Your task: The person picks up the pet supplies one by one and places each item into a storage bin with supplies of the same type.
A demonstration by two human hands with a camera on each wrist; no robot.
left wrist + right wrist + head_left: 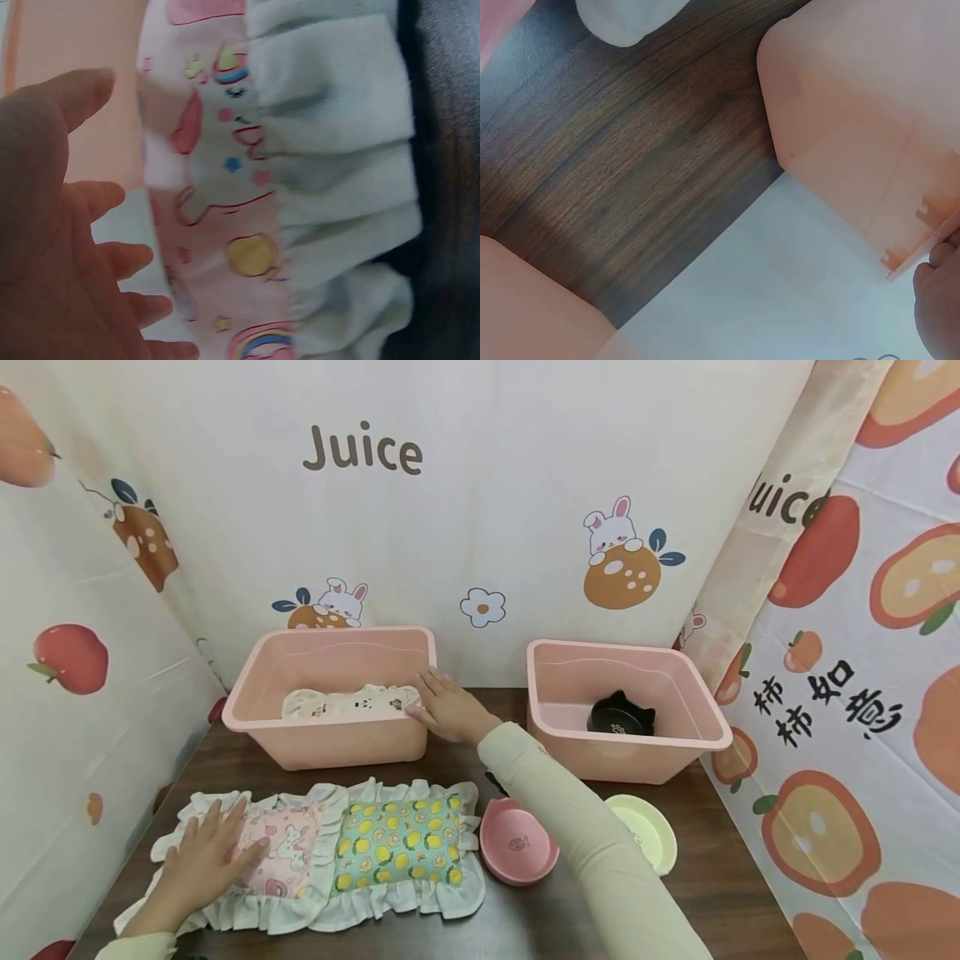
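My left hand (198, 864) is over the left part of a pink ruffled cushion (281, 847), fingers spread. In the left wrist view the fingers of that hand (45, 225) stretch beside the cushion's printed face (217, 172), pinching nothing. Up at the left pink bin (352, 745), my right hand (453, 708) rests on the right rim with its fingers extended. Only a small part of the right hand (939, 307) shows at that rim in the right wrist view. Inside this bin lies a cream ruffled cloth item (345, 703) with small printed figures.
A lemon-print ruffled cushion (397, 843) adjoins the pink one. A pink cat-eared dish (517, 843) and a pale yellow dish (652, 835) flank my right sleeve (577, 827), which partly covers the yellow one. The right pink bin (637, 760) holds a black cat-eared dish (621, 714).
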